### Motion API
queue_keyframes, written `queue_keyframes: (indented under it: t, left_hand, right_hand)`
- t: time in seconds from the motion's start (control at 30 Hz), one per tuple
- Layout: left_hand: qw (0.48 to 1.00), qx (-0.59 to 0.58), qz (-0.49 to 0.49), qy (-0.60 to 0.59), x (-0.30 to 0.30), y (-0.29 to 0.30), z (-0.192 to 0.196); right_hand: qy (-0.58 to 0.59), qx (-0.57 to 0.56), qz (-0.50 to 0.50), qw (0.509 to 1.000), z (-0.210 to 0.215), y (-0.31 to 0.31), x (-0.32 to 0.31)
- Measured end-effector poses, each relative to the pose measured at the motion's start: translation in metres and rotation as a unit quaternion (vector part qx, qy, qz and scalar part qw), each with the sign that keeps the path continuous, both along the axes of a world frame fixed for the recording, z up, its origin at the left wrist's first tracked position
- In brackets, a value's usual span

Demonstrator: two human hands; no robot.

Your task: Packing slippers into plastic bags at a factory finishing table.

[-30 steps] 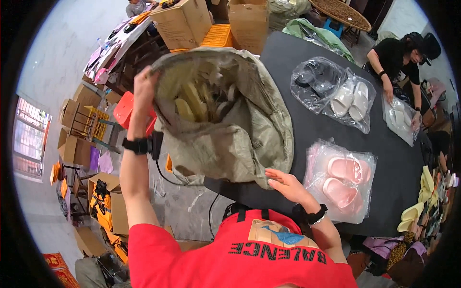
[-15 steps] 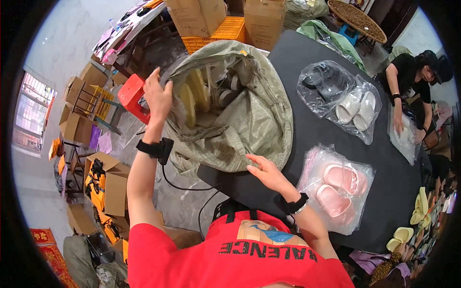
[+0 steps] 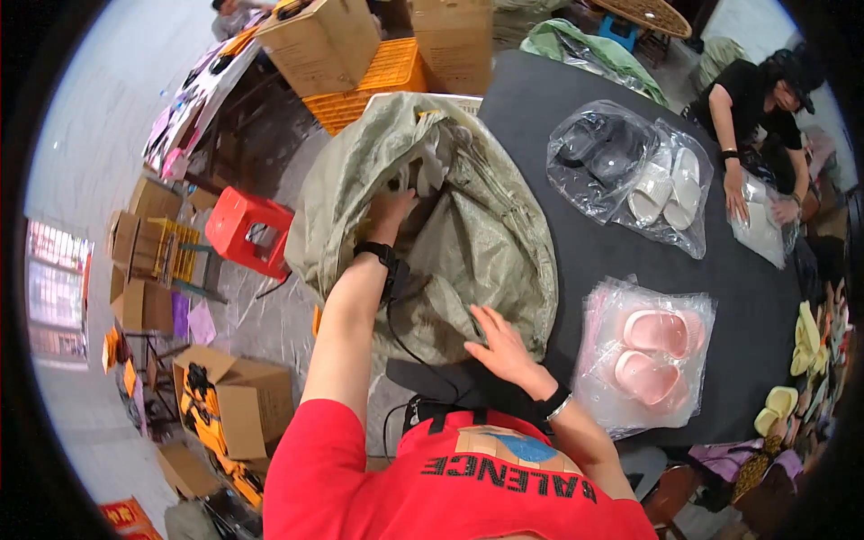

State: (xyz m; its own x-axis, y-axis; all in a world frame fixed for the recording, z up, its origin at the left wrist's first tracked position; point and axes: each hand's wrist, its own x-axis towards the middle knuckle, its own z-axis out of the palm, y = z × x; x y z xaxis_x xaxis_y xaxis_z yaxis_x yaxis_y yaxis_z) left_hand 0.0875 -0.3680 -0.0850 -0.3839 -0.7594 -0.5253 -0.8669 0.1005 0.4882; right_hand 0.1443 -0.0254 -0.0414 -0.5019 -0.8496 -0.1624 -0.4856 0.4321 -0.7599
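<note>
Surface (image 3: 751,335): black, extending beyond and to the right of the right grip (image 3: 506,349). Sack (image 3: 490,256): grey-green, overlapping the left edge of the surface; its mouth surrounds the left grip (image 3: 392,212), and its near side lies at the fingertips of the right grip. Person (image 3: 763,112): far right of the right grip, both hands on a clear bag (image 3: 760,238). Carton (image 3: 317,47): beyond the left grip, on an orange crate (image 3: 385,74). Stool (image 3: 247,229): red, left of the left grip, well apart from it.

Clear bags (image 3: 576,193) of footwear: beyond and to the right of the right grip, containing white slippers (image 3: 650,191) and a black pair (image 3: 619,155). Pink slippers (image 3: 648,378): in clear film, right of the right grip and near its wrist.

Left grip: inserted in the sack, fingers largely hidden; whether it holds anything cannot be determined. Right grip: wide, fingers extended, thumb apart, holding nothing; contact with the sack cannot be confirmed. Straps (image 3: 555,400): black, one at each wrist. Cable (image 3: 407,345): thin, black, running from the left strap toward the wearer.
</note>
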Motion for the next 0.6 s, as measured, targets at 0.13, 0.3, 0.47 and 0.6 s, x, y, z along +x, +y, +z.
queue_keyframes:
  t: [0.13,0.3,0.47,0.6]
  left_hand:
    - [0.142,0.544,0.518,0.644,0.004,-0.033,-0.015]
    - [0.086,0.620,0.517,0.583,-0.050,-0.029,-0.014]
    - [0.018,0.740,0.502,0.448,-0.025,-0.017,-0.025]
    - [-0.029,0.794,0.483,0.369,-0.003,-0.019,-0.023]
  right_hand:
    - [-0.010,-0.006,0.015,1.000,0.003,-0.021,0.021]
    - [-0.052,0.033,-0.006,0.998,-0.007,-0.032,0.035]
    - [-0.101,0.095,0.001,0.990,-0.022,-0.027,0.040]
    - [-0.129,0.122,0.012,0.984,-0.017,-0.027,0.031]
